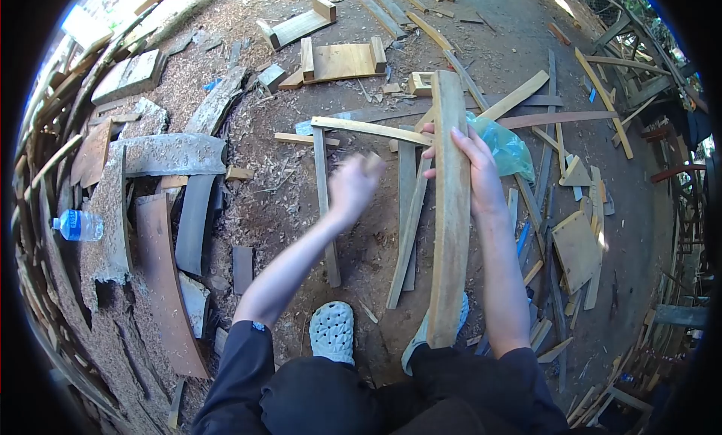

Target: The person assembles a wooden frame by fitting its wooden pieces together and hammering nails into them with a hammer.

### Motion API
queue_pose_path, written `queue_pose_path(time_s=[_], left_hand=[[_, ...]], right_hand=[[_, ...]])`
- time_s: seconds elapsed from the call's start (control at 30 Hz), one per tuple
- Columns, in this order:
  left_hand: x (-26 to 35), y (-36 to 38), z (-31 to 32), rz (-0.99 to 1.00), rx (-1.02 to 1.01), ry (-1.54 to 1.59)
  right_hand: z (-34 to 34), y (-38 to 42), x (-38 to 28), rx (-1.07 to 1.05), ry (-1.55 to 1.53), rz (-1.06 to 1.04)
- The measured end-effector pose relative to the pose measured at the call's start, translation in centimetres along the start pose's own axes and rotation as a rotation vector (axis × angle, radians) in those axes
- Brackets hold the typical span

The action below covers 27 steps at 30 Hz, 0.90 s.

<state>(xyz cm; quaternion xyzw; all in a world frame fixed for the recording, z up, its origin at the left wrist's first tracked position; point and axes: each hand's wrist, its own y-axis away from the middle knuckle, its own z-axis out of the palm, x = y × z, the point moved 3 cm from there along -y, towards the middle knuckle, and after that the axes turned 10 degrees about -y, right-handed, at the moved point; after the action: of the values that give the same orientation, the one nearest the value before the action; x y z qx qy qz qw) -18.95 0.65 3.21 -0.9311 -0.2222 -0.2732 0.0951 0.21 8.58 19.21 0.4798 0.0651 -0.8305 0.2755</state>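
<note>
My right hand grips a long, slightly curved wooden plank near its upper half; the plank stands almost upright, its lower end resting by my knee. My left hand is blurred with motion to the left of the plank, fingers curled around what looks like a small brownish piece, too smeared to identify. It hovers above thin wooden slats lying on the dirt. Both forearms are bare, with dark sleeves at the elbows.
A wooden stool-like frame lies upturned ahead. Curved bark slabs and a water bottle lie at left. A green plastic bag and scattered offcuts lie at right. My pale clog rests on sawdust-strewn ground.
</note>
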Motion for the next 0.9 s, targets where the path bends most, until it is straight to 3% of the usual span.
queue_pose_path(time_s=[0.07, 0.13, 0.27, 0.37, 0.47, 0.67, 0.8, 0.9], left_hand=[[4.3, 3.5, 0.9, 0.071, -0.354, -0.010], [6.5, 6.4, 4.3, 0.204, -0.431, -0.093], [6.7, 7.9, 6.6, 0.271, -0.347, -0.107], [6.5, 7.8, 5.3, 0.222, -0.415, -0.078], [6.0, 8.4, 2.3, 0.206, -0.302, 0.013], [3.6, 7.7, -7.1, 0.037, -0.110, 0.446], [2.5, 8.0, -12.7, -0.126, -0.114, 0.944], [1.9, 8.7, -14.6, -0.133, -0.121, 1.049]], right_hand=[[0.0, 0.6, -0.1, -0.023, -0.021, 0.002], [0.0, 1.0, 0.1, -0.026, -0.065, 0.016], [0.0, 1.5, 1.0, -0.023, -0.026, 0.045], [-0.1, 1.6, 1.0, -0.015, -0.016, 0.038], [-1.0, 1.8, 0.6, 0.011, -0.008, 0.016], [-1.9, 2.2, -0.5, 0.048, 0.016, -0.022], [0.3, 3.6, -0.5, 0.063, 0.011, 0.003], [2.4, 4.4, -0.7, 0.074, 0.037, 0.015]])
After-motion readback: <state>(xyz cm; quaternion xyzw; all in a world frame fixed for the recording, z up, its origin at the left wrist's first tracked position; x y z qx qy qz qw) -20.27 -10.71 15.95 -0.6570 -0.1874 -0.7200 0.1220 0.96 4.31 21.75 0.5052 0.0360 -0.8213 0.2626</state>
